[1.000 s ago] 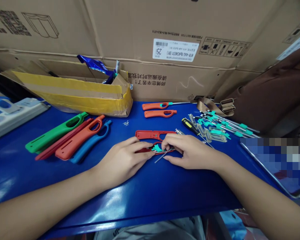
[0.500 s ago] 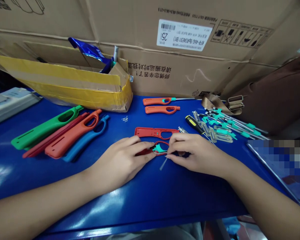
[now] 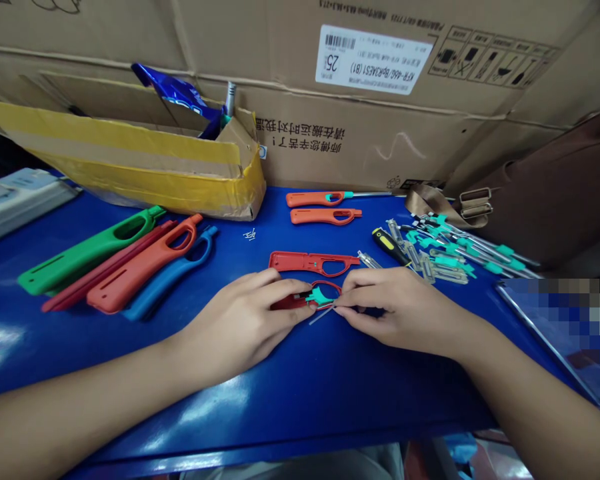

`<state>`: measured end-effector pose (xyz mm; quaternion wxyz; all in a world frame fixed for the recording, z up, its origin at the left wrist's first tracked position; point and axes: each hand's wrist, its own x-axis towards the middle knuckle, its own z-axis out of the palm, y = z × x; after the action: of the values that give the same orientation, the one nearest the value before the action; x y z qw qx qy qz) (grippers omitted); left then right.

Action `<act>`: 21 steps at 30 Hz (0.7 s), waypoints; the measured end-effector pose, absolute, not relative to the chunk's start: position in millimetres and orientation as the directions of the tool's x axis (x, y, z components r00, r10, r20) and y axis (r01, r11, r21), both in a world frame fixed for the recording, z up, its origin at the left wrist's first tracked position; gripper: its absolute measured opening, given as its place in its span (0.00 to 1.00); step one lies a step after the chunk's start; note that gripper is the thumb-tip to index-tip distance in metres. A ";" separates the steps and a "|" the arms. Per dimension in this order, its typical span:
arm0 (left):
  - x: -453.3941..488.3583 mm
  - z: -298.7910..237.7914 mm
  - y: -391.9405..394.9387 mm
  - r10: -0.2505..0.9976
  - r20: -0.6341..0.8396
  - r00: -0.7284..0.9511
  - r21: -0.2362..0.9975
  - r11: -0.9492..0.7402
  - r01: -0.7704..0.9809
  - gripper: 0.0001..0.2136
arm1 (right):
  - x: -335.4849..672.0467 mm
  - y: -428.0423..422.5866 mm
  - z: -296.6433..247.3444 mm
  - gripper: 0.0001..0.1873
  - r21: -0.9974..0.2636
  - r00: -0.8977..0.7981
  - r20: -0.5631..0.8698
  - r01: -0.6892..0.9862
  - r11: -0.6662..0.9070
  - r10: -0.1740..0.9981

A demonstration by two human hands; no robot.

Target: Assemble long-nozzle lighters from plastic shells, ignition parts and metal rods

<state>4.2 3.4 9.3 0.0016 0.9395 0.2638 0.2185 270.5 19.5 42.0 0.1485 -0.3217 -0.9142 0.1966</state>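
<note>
My left hand (image 3: 245, 320) is closed around the handle of a red lighter casing half (image 3: 284, 302), pinching it low over the table. A teal trigger (image 3: 322, 296) sits in this half beside its finger loop. My right hand (image 3: 400, 310) is at the loop's other end, thumb and forefinger pinching a thin clear tube (image 3: 320, 317), whose free end points down and left. Fingers hide part of the tube and the casing's tip. Just behind lies another red casing half (image 3: 305, 262), inner side up, with a clear fuel tank (image 3: 369, 260) at its right end.
Two orange lighter bodies (image 3: 325, 215) lie further back. Green, red, orange and blue casings (image 3: 143, 270) are at left. On the right are a screwdriver (image 3: 387, 245), clear tanks (image 3: 427, 267) and metal rods with teal triggers (image 3: 473, 247). A yellow-taped carton (image 3: 180, 177) stands behind.
The tube's free end has swung up and to the left, closer to the casing. Both hands keep nearly the same place and grip. The view has shifted slightly.
</note>
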 end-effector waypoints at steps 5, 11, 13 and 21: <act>5.6 10.0 4.3 0.509 0.417 0.753 0.184 -0.858 0.479 0.14 | 278.2 32.5 48.4 0.08 -0.441 -0.533 0.387 0.610 0.659 0.752; 5.8 2.6 7.1 0.504 0.468 0.726 0.241 -0.863 0.444 0.13 | 300.5 51.6 42.4 0.06 -0.243 -0.373 0.192 0.878 0.412 0.908; 6.9 0.7 8.2 0.501 0.481 0.719 0.244 -0.864 0.440 0.12 | 303.0 53.0 38.7 0.05 -0.196 -0.351 0.121 0.908 0.369 0.929; 13.1 5.1 8.8 0.600 0.554 0.577 0.421 -0.800 0.427 0.16 | 284.6 48.5 37.0 0.05 -0.512 -0.274 0.170 0.796 0.322 0.947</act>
<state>13.1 8.8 5.1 0.1216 0.8797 0.2916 0.3554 284.6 48.5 37.0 0.2270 -0.5581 -0.7808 0.1655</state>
